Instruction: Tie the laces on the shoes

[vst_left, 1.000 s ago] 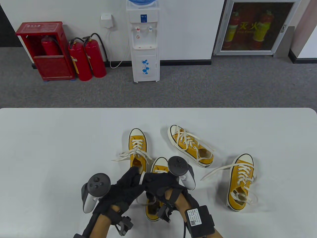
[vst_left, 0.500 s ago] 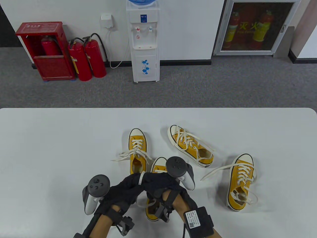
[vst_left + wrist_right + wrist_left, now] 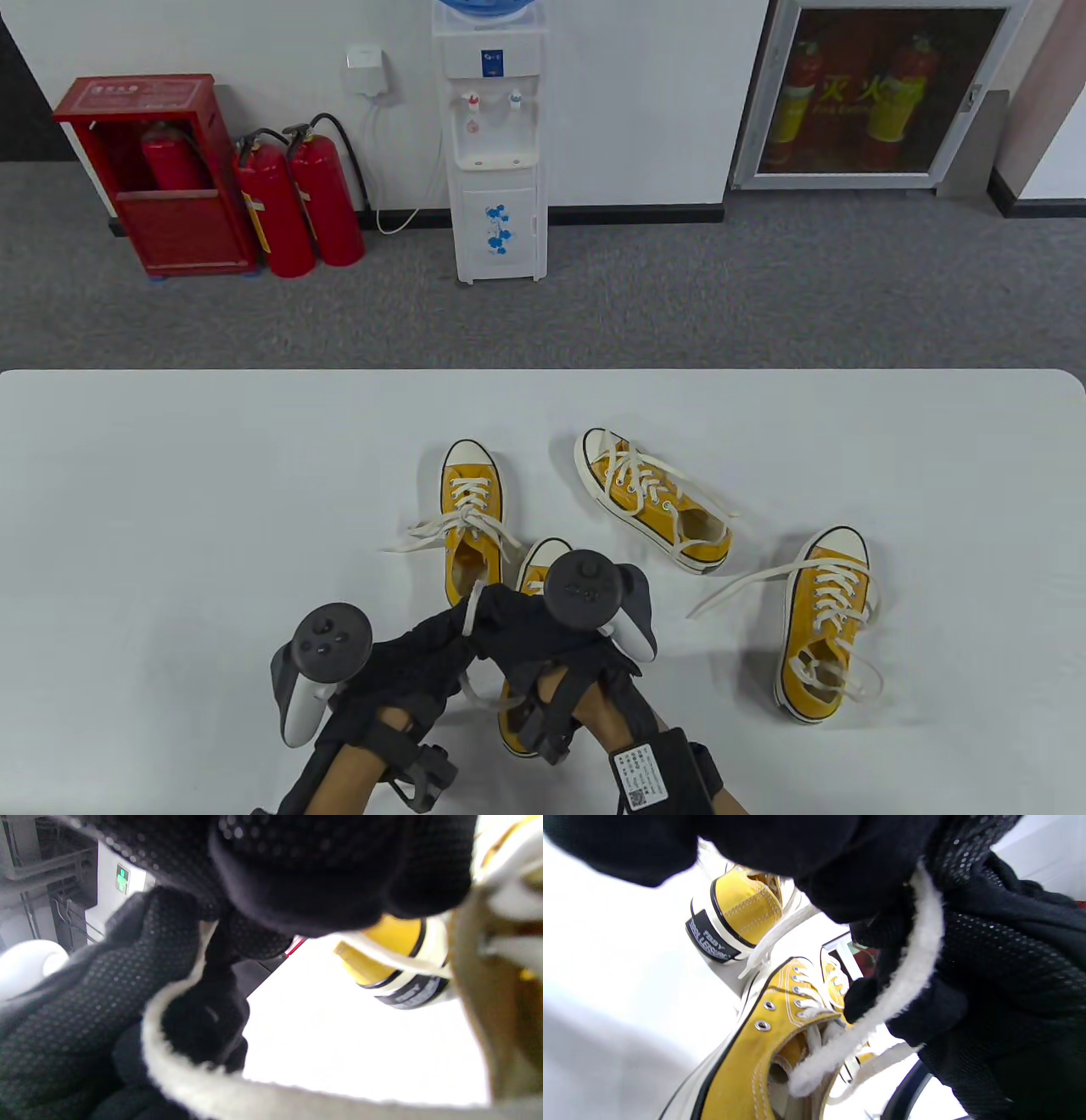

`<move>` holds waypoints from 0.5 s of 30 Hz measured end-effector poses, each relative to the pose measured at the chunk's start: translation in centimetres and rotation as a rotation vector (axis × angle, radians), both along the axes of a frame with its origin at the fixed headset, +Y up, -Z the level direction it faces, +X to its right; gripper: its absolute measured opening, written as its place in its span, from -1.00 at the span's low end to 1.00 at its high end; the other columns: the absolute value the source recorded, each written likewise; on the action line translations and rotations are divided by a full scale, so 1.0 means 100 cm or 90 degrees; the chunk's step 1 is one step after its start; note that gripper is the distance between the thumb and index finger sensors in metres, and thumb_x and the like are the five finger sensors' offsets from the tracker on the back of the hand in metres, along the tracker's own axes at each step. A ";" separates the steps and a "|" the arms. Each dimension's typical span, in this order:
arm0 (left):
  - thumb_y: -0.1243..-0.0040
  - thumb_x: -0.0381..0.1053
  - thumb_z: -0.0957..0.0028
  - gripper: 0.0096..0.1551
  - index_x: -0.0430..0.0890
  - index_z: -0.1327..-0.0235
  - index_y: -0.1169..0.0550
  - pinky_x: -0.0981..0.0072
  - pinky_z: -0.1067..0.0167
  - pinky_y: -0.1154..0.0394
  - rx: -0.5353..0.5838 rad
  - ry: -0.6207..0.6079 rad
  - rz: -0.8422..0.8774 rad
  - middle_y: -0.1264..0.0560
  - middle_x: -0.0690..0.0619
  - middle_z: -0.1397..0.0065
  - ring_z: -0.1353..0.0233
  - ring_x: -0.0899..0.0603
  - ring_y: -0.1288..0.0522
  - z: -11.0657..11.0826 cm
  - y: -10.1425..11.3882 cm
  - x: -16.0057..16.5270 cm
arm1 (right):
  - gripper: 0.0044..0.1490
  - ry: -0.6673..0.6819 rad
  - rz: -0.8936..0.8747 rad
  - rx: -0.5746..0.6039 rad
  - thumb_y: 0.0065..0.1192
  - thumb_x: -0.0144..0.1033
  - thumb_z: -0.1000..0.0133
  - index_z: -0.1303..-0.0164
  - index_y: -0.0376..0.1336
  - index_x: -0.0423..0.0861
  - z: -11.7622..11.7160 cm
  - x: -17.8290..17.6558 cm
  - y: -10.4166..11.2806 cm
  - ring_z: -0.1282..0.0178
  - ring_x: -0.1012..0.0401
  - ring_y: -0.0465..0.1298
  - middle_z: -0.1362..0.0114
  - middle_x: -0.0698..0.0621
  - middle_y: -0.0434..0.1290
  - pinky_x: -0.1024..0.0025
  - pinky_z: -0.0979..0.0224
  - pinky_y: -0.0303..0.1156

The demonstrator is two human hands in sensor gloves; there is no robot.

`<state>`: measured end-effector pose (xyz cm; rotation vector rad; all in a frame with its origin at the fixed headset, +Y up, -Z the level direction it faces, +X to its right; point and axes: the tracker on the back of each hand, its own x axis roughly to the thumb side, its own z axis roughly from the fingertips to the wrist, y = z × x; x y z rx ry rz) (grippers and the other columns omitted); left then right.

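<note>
Several yellow sneakers with white laces lie on the white table (image 3: 170, 509). The nearest sneaker (image 3: 533, 576) is mostly hidden under my hands; it also shows in the left wrist view (image 3: 746, 1060). My left hand (image 3: 454, 618) and right hand (image 3: 496, 613) meet above it, fingertips together, both pinching a white lace (image 3: 472, 599). In the left wrist view the lace (image 3: 916, 959) runs from between the gloved fingers down into the shoe's opening. In the right wrist view the lace (image 3: 178, 1069) curves under my gloved fingers.
Three more yellow sneakers lie with loose laces: one just beyond my hands (image 3: 472, 501), one tilted at centre right (image 3: 649, 501), one at the right (image 3: 827, 628). A water dispenser (image 3: 496, 144) and fire extinguishers (image 3: 297, 204) stand past the table's far edge.
Both hands have shifted a little to the left and stayed joined on the lace. The right-hand tracker has moved left. The shoes have not moved.
</note>
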<state>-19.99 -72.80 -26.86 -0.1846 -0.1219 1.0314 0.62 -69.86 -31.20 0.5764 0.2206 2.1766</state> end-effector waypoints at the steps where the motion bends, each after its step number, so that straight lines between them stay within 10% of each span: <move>1: -0.23 0.22 0.02 -0.31 -0.12 -0.30 -0.59 0.07 0.42 -0.70 0.009 0.007 -0.006 -0.75 0.18 0.36 0.66 0.10 -0.63 0.001 0.001 0.000 | -0.48 -0.007 0.006 0.010 0.37 -0.30 0.00 -0.21 0.39 0.00 0.001 0.000 0.001 0.50 0.30 0.64 -0.06 0.01 0.60 0.10 0.03 0.59; 15: -0.22 0.23 -0.02 -0.48 -0.11 0.04 -0.72 0.13 0.46 -0.71 0.043 -0.005 -0.100 -0.74 0.26 0.42 0.69 0.14 -0.62 -0.005 0.000 0.003 | -0.46 -0.028 0.095 -0.009 0.40 -0.22 0.00 -0.22 0.38 0.00 0.001 -0.001 0.000 0.50 0.32 0.64 -0.04 0.01 0.59 0.11 0.02 0.59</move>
